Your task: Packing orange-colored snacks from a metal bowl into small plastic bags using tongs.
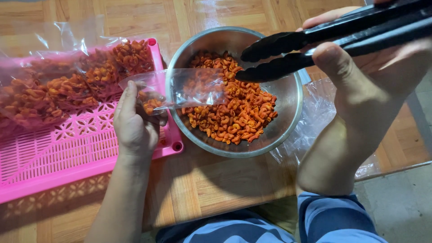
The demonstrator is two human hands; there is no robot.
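Bagging orange snacks beside a steel bowl on the wooden worktop.

The left hand pinches a small clear bag open over the bowl's left rim; the right hand, fingers wrapped around black tongs, holds their nearly closed tips above the bowl's snacks. Left of the bowl lies a pink tray of filled bags.

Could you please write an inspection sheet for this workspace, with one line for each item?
Surface: wooden table, partly in shade.
Job's things: steel bowl of orange curled snacks; small clear bag, partly filled, held over the bowl's rim; black tongs.
Clutter: pink slotted tray with filled bags; empty clear bags to the right of the bowl.
Grippers: left hand holds the bag; right hand holds the tongs, tips nearly closed and empty.
Cables: nothing seen.
Surroundings: grey floor; blue clothing.
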